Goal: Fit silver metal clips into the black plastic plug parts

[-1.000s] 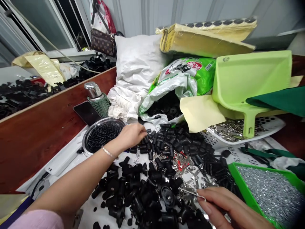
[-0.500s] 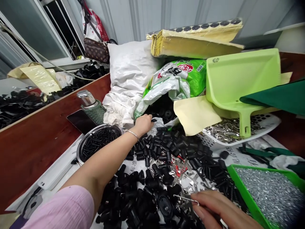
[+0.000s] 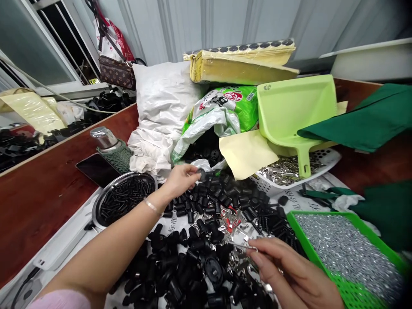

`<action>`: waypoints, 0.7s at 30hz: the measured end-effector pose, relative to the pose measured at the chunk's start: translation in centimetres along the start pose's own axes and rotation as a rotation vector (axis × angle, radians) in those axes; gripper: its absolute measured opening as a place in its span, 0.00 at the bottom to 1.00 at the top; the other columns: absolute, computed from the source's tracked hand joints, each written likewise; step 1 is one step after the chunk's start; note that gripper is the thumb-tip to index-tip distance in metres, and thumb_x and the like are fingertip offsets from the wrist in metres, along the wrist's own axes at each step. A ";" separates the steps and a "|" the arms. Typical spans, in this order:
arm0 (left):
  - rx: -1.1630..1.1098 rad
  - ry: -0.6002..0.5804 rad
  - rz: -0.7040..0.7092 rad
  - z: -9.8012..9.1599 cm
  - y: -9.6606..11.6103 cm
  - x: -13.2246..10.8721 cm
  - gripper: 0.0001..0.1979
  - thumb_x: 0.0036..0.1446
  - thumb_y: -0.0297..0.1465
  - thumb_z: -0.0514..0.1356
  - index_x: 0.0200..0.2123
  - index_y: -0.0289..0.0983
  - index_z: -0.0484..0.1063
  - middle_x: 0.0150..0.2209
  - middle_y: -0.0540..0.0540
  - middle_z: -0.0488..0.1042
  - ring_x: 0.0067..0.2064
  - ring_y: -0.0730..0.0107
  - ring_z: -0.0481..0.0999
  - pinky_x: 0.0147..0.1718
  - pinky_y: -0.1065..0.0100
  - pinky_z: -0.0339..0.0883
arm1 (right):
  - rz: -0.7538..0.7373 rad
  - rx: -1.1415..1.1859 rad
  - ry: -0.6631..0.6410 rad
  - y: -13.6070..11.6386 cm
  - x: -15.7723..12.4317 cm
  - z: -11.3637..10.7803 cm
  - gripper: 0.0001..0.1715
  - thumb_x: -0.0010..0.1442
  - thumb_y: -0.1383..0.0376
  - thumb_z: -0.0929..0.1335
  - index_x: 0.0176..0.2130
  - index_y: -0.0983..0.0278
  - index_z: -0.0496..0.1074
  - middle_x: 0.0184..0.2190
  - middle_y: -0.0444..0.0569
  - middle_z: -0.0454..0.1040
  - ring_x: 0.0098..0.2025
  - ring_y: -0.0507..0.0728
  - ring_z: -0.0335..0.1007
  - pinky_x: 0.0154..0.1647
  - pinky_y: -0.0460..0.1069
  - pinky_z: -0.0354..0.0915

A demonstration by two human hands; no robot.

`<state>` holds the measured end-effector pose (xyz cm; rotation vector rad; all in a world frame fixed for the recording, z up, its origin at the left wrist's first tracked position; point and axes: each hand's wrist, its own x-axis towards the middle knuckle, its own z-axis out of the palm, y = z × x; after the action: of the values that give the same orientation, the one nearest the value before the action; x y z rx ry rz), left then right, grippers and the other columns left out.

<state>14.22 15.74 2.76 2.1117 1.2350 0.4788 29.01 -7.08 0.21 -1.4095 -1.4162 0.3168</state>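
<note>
A small black disc [image 3: 202,174] seems to be pinched by the left hand [image 3: 182,182], with thumb and finger closed on it; it is a bit blurred. It is held just in front of the green bag [image 3: 247,105], where more round parts can be seen. A thin pin [image 3: 240,246] is gripped between the thumb and finger of the right hand [image 3: 283,266], at the edge of the near heap [image 3: 180,262]. The disc and the pin are well apart.

In the near heap, some black parts look as if they have been put together, but how many cannot be told. A lot seems to be left: loose tubes [image 3: 225,184] are piled farther back, metal strips [image 3: 232,223] are strewn about, black screws [image 3: 124,199] are kept in a bowl [image 3: 95,210], and silver bits [image 3: 347,253] are held in a green tray [image 3: 354,289].

White paper [image 3: 170,225] with print is spread under the parts. A red-brown board [image 3: 64,189] is set along the left, with a flask [image 3: 104,137] placed near it. At the back, a white sack [image 3: 161,94] and a dustpan [image 3: 296,107] are seen. A purse [image 3: 116,73] is hung by the window [image 3: 38,47].
</note>
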 end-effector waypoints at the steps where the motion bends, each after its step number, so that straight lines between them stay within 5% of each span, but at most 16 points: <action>1: -0.073 -0.048 -0.009 0.1 0.2 -1.9 0.13 0.57 0.31 0.55 0.43 0.29 0.68 0.29 0.46 0.74 0.25 0.75 0.72 0.27 0.70 0.70 | 0.040 0.013 0.009 0.0 -0.1 0.0 0.06 0.58 0.67 0.67 0.38 0.59 0.73 0.32 0.45 0.75 0.29 0.53 0.74 0.32 0.43 0.72; 5: -0.416 -0.228 -0.095 1.3 0.5 -9.0 0.14 0.53 0.31 0.57 0.41 0.30 0.70 0.29 0.48 0.73 0.22 0.80 0.68 0.24 0.73 0.67 | 0.108 0.061 0.036 -0.4 -0.6 0.6 0.07 0.58 0.68 0.67 0.39 0.59 0.72 0.31 0.44 0.74 0.21 0.49 0.69 0.22 0.41 0.70; 8: -0.680 -0.291 -0.187 2.3 0.4 -12.1 0.15 0.49 0.32 0.59 0.40 0.30 0.70 0.28 0.49 0.71 0.23 0.81 0.66 0.24 0.75 0.64 | 0.049 0.076 0.016 -0.7 -0.9 1.3 0.09 0.58 0.70 0.67 0.39 0.60 0.72 0.34 0.46 0.74 0.27 0.51 0.71 0.25 0.43 0.70; 12: -0.753 -0.306 -0.207 3.2 0.5 -13.6 0.16 0.48 0.32 0.60 0.40 0.30 0.70 0.28 0.50 0.69 0.24 0.81 0.65 0.24 0.75 0.62 | -0.123 0.021 -0.034 -0.9 -1.0 2.0 0.09 0.58 0.73 0.67 0.39 0.63 0.71 0.34 0.47 0.75 0.35 0.52 0.72 0.36 0.46 0.70; 21: -0.567 -0.141 -0.042 3.3 0.8 -15.0 0.13 0.53 0.29 0.56 0.43 0.32 0.70 0.29 0.48 0.69 0.29 0.76 0.67 0.28 0.73 0.64 | -0.398 -0.206 -0.130 -1.8 -0.8 2.2 0.09 0.60 0.74 0.64 0.41 0.67 0.69 0.33 0.51 0.75 0.34 0.54 0.72 0.34 0.47 0.69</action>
<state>9.23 1.26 1.02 1.6045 0.9243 0.5716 26.02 -7.23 0.35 -1.2473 -1.8389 0.0045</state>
